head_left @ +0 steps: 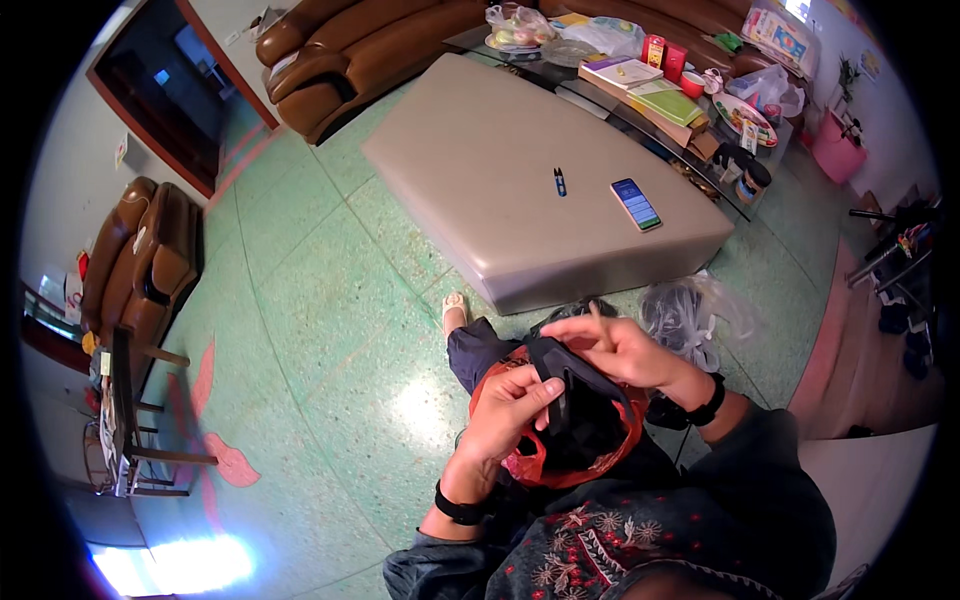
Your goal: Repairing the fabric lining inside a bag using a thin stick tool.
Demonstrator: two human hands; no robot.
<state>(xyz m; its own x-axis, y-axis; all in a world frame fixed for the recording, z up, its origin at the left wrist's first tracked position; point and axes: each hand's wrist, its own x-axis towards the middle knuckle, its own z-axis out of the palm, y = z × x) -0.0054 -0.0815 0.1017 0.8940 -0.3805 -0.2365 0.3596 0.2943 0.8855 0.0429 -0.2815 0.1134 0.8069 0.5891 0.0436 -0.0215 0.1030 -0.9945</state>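
In the head view, my left hand (515, 410) pinches a black folded piece (555, 377) that looks like fabric, above a red plastic bag (607, 451) of dark material on my lap. My right hand (628, 355) is closed on a thin beige stick (600, 322), with its fingertips at the top of the black piece. What exactly the black piece is, I cannot tell.
A padded bench (460, 170) ahead holds a phone (636, 204) and a small dark-blue object (560, 182). Behind it stands a cluttered glass table (570, 90). A clear plastic bag (680, 315) lies right of my knees. Sofas (150, 255) and a chair (150, 450) stand left.
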